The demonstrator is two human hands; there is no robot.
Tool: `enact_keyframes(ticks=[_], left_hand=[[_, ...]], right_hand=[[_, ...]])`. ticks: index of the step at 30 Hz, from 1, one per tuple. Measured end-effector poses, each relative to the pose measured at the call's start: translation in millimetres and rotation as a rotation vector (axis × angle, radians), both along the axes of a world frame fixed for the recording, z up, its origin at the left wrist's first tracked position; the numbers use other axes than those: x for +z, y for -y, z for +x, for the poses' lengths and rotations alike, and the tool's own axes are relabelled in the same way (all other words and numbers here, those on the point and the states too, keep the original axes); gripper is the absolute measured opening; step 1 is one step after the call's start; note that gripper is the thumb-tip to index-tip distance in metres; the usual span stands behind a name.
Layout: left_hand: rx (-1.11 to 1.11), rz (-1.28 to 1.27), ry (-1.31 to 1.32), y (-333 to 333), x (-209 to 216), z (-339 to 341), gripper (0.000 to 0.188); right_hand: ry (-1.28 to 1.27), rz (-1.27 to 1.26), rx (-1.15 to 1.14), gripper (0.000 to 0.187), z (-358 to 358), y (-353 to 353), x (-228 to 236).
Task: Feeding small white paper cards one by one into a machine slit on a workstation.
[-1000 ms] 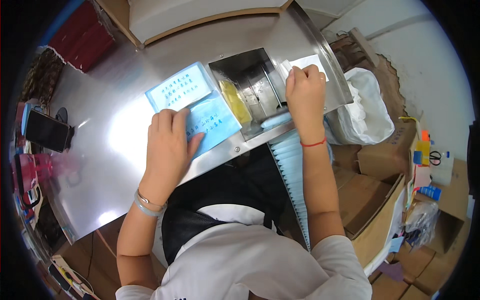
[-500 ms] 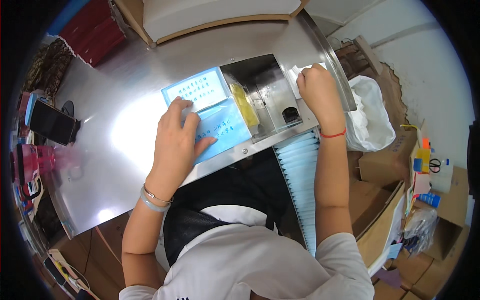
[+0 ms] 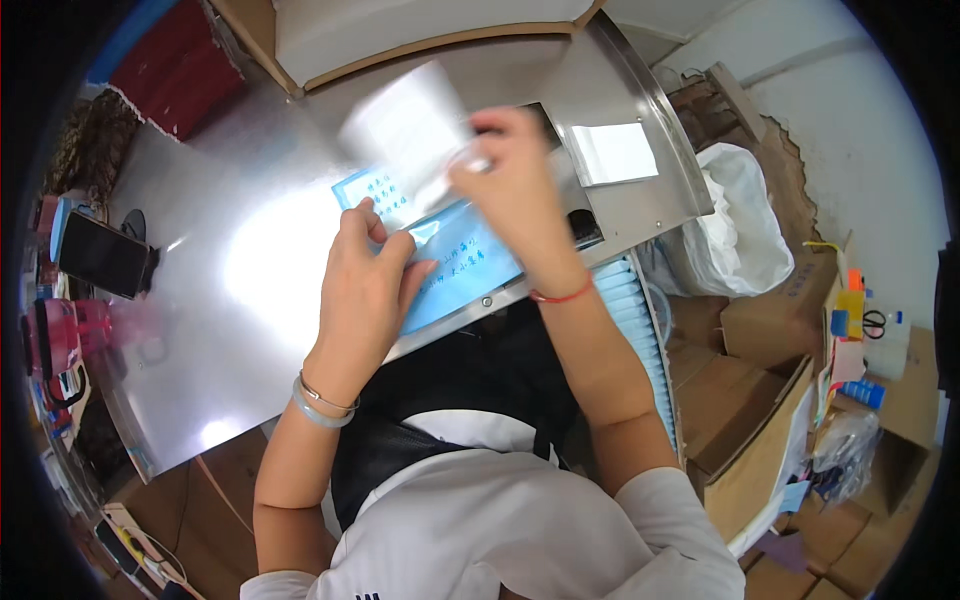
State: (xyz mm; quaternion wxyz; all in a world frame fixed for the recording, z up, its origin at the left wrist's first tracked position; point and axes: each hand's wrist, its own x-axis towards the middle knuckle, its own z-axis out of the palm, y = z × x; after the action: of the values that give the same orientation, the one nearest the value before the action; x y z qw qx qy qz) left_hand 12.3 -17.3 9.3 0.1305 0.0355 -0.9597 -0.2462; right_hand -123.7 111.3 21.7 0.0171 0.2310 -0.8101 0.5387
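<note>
A blue printed plastic sleeve (image 3: 470,262) lies at the table's front edge, its upper part covered by a white folded paper sheet (image 3: 410,125). My left hand (image 3: 370,260) is closed at the sleeve's left side, fingers bent around its opening. The white sheet, blurred by motion, hangs tilted over the sleeve in the grip of my right hand (image 3: 515,175). Behind that hand and forearm, most of the dark recess in the tabletop is hidden. To the right, a stack of white folded paper (image 3: 615,153) rests on the metal.
A shiny metal table (image 3: 190,340) spreads out to the left, with a phone (image 3: 105,250) on a stand at its far left. A white-lined box (image 3: 420,45) stands at the back. Right of the table are a white bag (image 3: 745,220) and cardboard boxes (image 3: 780,320).
My right hand has swung left from the white stack, carrying a white sheet over the blue sleeve. My left hand has stayed by the sleeve, which has shifted slightly right.
</note>
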Motion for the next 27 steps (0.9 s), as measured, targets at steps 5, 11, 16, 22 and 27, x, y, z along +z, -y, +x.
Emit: enact_keyframes(ticks=[5,11,16,22,27], left_hand=[[0.044,0.055,-0.015,2,2,6,0.025],[-0.102,-0.166,-0.080,3,11,-4,0.022],[-0.068,-0.301,-0.296,-39,5,-69,0.021],[-0.212,-0.475,0.067,-70,-15,-96,0.020],[-0.154,-0.235,-0.098,-18,4,-23,0.019]], right_hand=[[-0.115,0.515,0.226,0.019,17,0,-29],[-0.573,0.094,0.096,0.019,-15,-48,-25],[-0.638,0.512,-0.379,0.017,-32,-77,-33],[-0.619,0.561,-0.320,0.021,-41,-96,-62],[-0.431,0.456,-0.171,0.036,-50,-113,-30]])
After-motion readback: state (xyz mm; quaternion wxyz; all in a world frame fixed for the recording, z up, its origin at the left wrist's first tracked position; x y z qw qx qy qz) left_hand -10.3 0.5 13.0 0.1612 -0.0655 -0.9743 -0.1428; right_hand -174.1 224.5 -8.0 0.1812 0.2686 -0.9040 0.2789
